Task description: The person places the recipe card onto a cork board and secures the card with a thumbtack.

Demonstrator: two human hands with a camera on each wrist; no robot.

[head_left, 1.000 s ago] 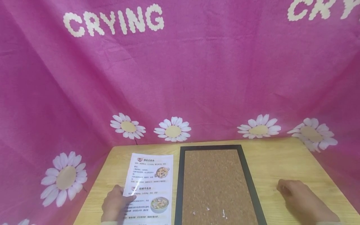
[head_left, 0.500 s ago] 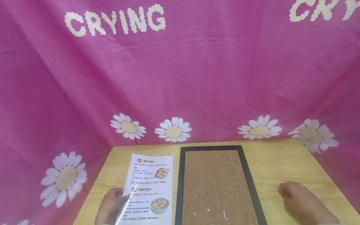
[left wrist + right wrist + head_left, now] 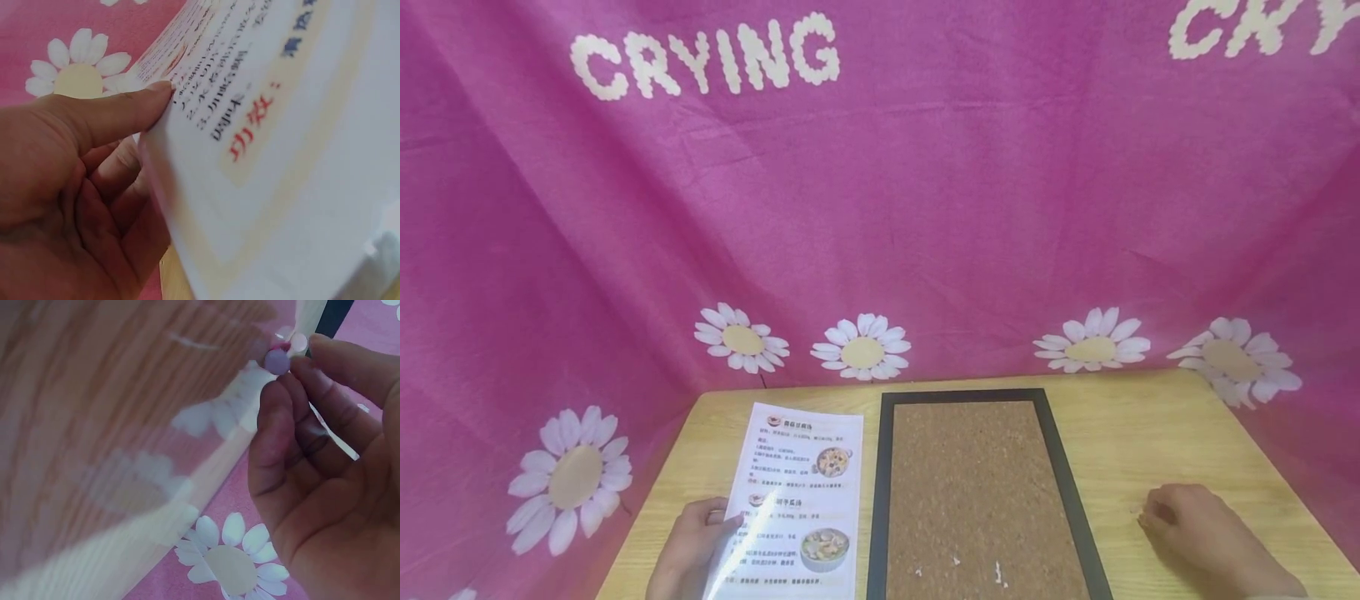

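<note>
My left hand pinches the left edge of a glossy printed recipe sheet, with soup pictures and text. In the left wrist view, the thumb lies on the printed face and the other fingers are behind the edge; the sheet bends away. Right of the sheet lies a cork board in a black frame. Beyond it, my right hand is low over the table with curled fingers. Its thumb and fingertips close around small round-headed push pins, purplish and whitish; how many it grips I cannot tell.
The light wooden table backs onto a pink cloth printed with daisies and letters. White flecks mark the lower part of the cork. A small pale item shows beside the right fingertips.
My left hand has shifted slightly left and lower along the sheet's edge, its thumb drawn back from the text. The sheet's glare has shifted. My right hand has barely moved.
</note>
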